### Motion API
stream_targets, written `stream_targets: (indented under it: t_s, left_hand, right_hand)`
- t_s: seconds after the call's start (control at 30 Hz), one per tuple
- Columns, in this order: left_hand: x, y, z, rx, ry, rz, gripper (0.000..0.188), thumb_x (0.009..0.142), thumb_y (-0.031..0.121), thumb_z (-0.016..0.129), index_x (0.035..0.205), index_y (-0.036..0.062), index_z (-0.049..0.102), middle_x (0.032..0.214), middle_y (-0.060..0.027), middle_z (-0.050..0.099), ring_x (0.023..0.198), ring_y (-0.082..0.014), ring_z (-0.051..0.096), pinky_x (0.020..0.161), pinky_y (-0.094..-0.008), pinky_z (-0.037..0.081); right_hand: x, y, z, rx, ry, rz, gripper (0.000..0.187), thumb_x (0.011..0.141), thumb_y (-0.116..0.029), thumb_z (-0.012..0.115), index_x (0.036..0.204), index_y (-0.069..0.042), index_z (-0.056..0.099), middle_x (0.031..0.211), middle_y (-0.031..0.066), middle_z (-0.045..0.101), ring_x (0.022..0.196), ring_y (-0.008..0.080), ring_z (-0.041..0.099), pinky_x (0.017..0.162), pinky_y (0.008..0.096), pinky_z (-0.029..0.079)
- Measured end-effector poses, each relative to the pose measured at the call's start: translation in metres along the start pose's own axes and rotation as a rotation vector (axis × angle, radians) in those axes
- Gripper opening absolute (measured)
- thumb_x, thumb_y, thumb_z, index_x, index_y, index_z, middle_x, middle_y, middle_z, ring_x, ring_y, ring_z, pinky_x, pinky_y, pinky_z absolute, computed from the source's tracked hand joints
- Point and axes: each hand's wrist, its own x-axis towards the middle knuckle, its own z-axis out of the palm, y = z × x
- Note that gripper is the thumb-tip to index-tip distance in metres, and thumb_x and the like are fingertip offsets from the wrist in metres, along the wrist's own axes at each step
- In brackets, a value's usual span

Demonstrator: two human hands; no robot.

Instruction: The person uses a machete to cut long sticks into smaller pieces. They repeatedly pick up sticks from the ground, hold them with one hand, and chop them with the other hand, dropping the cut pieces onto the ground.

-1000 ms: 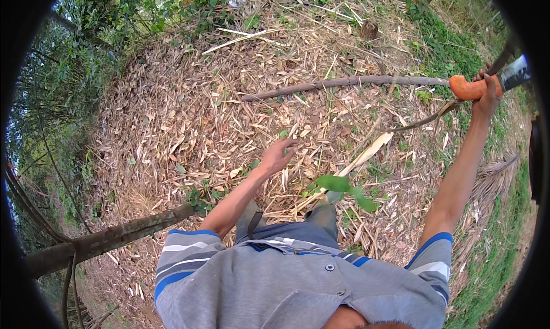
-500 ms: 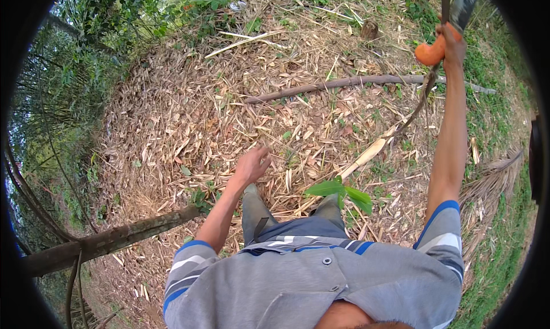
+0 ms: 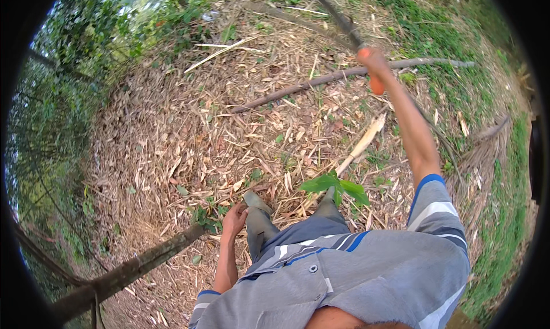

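Observation:
My right hand (image 3: pixel 375 65) is raised at the upper right, closed round the orange handle of a machete (image 3: pixel 345 24). Its long dark blade slants away to the upper left. Past this hand runs a thin dark branch (image 3: pixel 432 128), blurred at its far end; whether the hand touches it I cannot tell. Down beside my left boot (image 3: pixel 258 202) hangs my left hand (image 3: pixel 234 219), with loosely bent fingers and no object visible in it. It is near the end of a thick bare trunk (image 3: pixel 154 251).
A long pole (image 3: pixel 292 90) lies across the leaf litter ahead. A pale split stalk (image 3: pixel 362 143) and a green-leaved shoot (image 3: pixel 338 187) are near my right boot. Dense bushes (image 3: pixel 63 111) stand at left; a dry frond (image 3: pixel 487 140) lies at right.
My right hand and the machete have swung left, the blade now slanting to the upper left. The thin branch has shifted too. My left hand has dropped back toward my left leg.

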Motion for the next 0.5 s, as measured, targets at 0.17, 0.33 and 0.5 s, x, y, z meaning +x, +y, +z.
stream_targets:
  t_s: [0.17, 0.33, 0.5]
  left_hand:
    - [0.006, 0.003, 0.009, -0.417, 0.166, -0.139, 0.029, 0.087, 0.014, 0.053, 0.111, -0.0014, 0.054, 0.079, -0.0074, 0.062, 0.07, -0.0117, 0.057, 0.059, -0.0249, 0.044]
    - [-0.002, 0.034, 0.031, -0.886, 0.458, -0.393, 0.051, 0.089, 0.037, 0.049, 0.128, 0.0053, 0.04, 0.109, -0.0151, 0.054, 0.097, -0.0225, 0.054, 0.079, -0.0357, 0.045]
    - [-0.029, 0.026, 0.068, -1.375, 0.719, -0.355, 0.069, 0.088, 0.05, 0.045, 0.136, 0.0059, 0.023, 0.13, -0.0202, 0.037, 0.117, -0.0311, 0.042, 0.097, -0.0453, 0.037]
  right_hand:
    - [-0.105, 0.029, 0.037, 0.139, -0.39, 0.116, 0.029, 0.063, -0.029, 0.069, 0.076, -0.004, 0.062, 0.066, 0.0067, 0.06, 0.062, 0.0165, 0.056, 0.059, 0.031, 0.044]
    - [-0.145, 0.069, 0.049, -0.013, -0.56, -0.139, 0.033, 0.061, -0.032, 0.067, 0.078, -0.004, 0.061, 0.071, 0.0104, 0.061, 0.067, 0.0235, 0.058, 0.063, 0.0355, 0.046]
    - [-0.157, 0.036, 0.025, -0.103, -0.876, -0.196, 0.032, 0.059, -0.03, 0.066, 0.076, -0.004, 0.062, 0.068, 0.0121, 0.062, 0.064, 0.0267, 0.06, 0.061, 0.0389, 0.047]
